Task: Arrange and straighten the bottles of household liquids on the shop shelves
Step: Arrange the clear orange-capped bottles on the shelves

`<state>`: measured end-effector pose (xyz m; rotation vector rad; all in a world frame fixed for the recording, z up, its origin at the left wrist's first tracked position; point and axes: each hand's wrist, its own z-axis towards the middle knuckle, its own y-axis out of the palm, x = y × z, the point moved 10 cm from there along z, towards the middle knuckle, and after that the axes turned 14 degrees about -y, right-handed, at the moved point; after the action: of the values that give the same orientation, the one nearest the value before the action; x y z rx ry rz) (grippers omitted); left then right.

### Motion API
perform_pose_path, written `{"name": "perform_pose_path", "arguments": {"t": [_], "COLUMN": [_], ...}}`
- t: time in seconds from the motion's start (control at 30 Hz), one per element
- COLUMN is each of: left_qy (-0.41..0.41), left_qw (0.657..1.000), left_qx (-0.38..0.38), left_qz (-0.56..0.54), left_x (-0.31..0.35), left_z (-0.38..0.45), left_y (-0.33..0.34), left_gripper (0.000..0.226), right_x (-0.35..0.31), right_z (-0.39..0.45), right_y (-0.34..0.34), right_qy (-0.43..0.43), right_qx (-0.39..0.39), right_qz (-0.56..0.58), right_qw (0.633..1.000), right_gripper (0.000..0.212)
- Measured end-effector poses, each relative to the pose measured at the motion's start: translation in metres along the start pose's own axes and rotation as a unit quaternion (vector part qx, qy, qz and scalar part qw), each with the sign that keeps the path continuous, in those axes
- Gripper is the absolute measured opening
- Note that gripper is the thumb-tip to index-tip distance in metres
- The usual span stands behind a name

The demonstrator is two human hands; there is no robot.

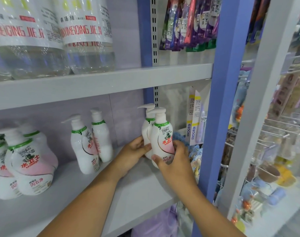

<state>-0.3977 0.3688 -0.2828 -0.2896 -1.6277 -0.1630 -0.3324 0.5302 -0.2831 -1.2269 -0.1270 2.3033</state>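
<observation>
The lower shelf (142,190) carried white pump bottles; two stood at its right end. The right hand (175,161) wrapped the front bottle (163,139), the left hand (134,154) gripped the rear bottle (146,130). Probably light, stiff and slick: best held low on the body, not the pump.

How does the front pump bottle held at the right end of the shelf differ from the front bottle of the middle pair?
The held bottle is gripped by the right hand, label facing out. The middle bottle stands untouched, label turned rightward and pump spout pointing left. Both are white, pink-labelled, green-collared pump bottles.
</observation>
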Motion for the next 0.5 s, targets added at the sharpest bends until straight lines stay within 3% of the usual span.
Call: {"name": "perform_pose_path", "arguments": {"t": [0.17,0.23,0.3,0.33,0.4,0.47,0.5], "left_qy": [-0.018,-0.014,0.073,0.135,0.221,0.23,0.203], "left_qw": [0.999,0.991,0.963,0.937,0.877,0.83,0.826], "left_qx": [0.032,0.13,0.26,0.321,0.427,0.497,0.507], "left_qz": [0.008,0.022,0.02,0.013,0.024,0.105,0.138], "left_x": [0.014,0.023,0.045,0.056,0.067,0.064,0.056], "left_z": [-0.016,-0.036,-0.075,-0.1,-0.148,-0.169,-0.167], "left_y": [0.005,-0.014,-0.05,-0.068,-0.104,-0.128,-0.139], "left_gripper": [0.043,0.042,0.023,0.014,0.013,0.035,0.05], "right_x": [-0.008,-0.035,-0.075,-0.088,-0.109,-0.105,-0.1], "right_z": [-0.004,-0.022,-0.045,-0.047,-0.024,0.006,0.021], "right_y": [-0.013,-0.036,-0.037,-0.021,0.032,0.089,0.117], "right_qy": [-0.003,-0.101,-0.236,-0.265,-0.226,-0.118,-0.069], "right_qx": [0.024,0.102,0.134,0.107,0.013,-0.065,-0.113], "right_qz": [0.008,0.006,0.017,0.05,0.128,0.153,0.144], "right_qw": [1.0,0.99,0.962,0.957,0.966,0.979,0.981], "right_gripper": [0.073,0.055,0.033,0.025,0.022,0.038,0.053]}}
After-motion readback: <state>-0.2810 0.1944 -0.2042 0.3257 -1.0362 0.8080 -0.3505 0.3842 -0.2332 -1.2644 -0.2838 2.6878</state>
